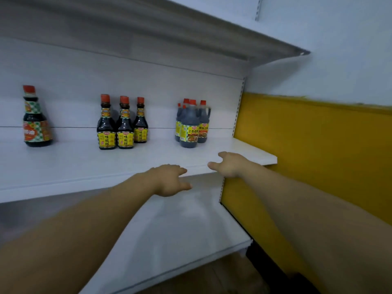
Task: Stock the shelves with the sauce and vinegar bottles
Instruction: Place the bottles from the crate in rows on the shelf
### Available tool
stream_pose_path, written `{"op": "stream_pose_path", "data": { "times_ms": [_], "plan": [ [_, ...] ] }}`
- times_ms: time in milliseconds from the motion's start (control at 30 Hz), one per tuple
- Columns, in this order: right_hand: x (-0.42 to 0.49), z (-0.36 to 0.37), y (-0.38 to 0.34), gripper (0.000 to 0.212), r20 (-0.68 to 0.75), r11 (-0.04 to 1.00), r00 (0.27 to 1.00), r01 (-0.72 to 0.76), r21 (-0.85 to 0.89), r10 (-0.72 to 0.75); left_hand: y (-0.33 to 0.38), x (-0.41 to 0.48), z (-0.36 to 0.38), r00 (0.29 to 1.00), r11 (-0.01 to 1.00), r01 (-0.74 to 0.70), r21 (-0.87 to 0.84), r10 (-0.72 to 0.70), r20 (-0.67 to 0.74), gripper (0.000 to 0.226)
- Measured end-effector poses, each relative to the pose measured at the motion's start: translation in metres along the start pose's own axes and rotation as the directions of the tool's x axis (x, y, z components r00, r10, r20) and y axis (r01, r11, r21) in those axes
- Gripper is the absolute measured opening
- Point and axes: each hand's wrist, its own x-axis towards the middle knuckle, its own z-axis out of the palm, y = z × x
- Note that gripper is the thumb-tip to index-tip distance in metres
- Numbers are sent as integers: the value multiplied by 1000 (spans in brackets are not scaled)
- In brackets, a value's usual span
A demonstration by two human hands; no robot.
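Head view: your left hand (169,180) & right hand (228,165) hover empty, fingers spread, at the near edge of the middle shelf (84,166). Bottles (192,124) stand far back, right. Prob. heavy, slick; grab the body, not the cap. Labels blurred; back-row count unclear.

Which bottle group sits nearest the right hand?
The handled jugs at the shelf's right end, directly beyond the right hand; the others stand further left.
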Motion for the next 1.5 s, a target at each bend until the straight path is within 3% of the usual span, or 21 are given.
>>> {"op": "stream_pose_path", "data": {
  "times_ms": [333,700,1000,1200,1333,1500],
  "plan": [
    [-131,-5,101,84,-30,936,937,-349,-32,348,124,-9,48,936,940,-328,-89,336,101,70],
    [-233,18,158,79,58,698,696,-716,-6,716,207,4,113,751,798,-572,-188,602,271,72],
    [-261,65,195,78,181,610,605,-792,32,776,235,13,188,650,771,-554,-314,636,417,71],
    [-268,127,248,82,254,600,598,-796,79,760,253,38,254,597,838,-428,-337,542,591,76],
    [-269,179,285,80,420,526,555,-828,194,718,259,52,307,591,877,-349,-332,480,648,74],
    [-259,249,338,80,516,398,476,-879,262,712,267,74,375,571,916,-281,-286,399,718,71]
  ]
}}
